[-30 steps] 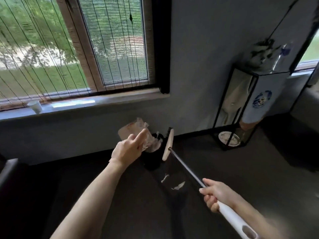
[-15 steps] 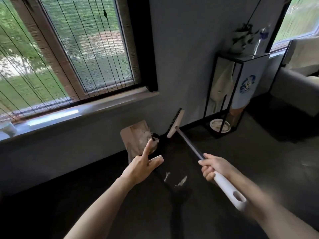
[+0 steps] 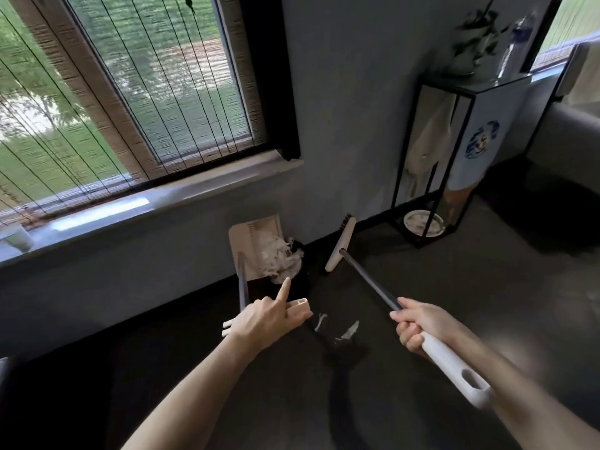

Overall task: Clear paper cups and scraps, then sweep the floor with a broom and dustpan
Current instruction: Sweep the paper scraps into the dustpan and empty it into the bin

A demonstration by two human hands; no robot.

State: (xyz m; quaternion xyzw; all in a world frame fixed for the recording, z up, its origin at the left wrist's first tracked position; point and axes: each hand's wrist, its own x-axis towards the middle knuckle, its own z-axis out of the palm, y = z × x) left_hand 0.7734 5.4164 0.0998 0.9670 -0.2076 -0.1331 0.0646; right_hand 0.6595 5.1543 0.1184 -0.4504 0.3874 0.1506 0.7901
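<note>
Right hand (image 3: 418, 326), near right: fingers clamped round the broom (image 3: 341, 246) handle, its head low by the far wall. Left hand (image 3: 266, 321) grips the dustpan (image 3: 251, 235) handle, forefinger extended. The dustpan holds white scraps (image 3: 276, 258) beside a black bin (image 3: 302, 287). Paper cup (image 3: 19, 238) stands on the far-left sill.

Left hand (image 3: 266, 321) reached forward, back of hand up. Index finger (image 3: 285, 289) was straight, pointed ahead and up; middle finger also extended. Other fingers were hidden under palm, apparently holding dustpan handle (image 3: 242, 284). Left forearm was bare, ran in from lower centre. Right hand (image 3: 418, 326) gripped broom handle (image 3: 370, 280), fingers curled tight round it, knuckles facing left. Right forearm was bare, entered from lower right corner.
</note>
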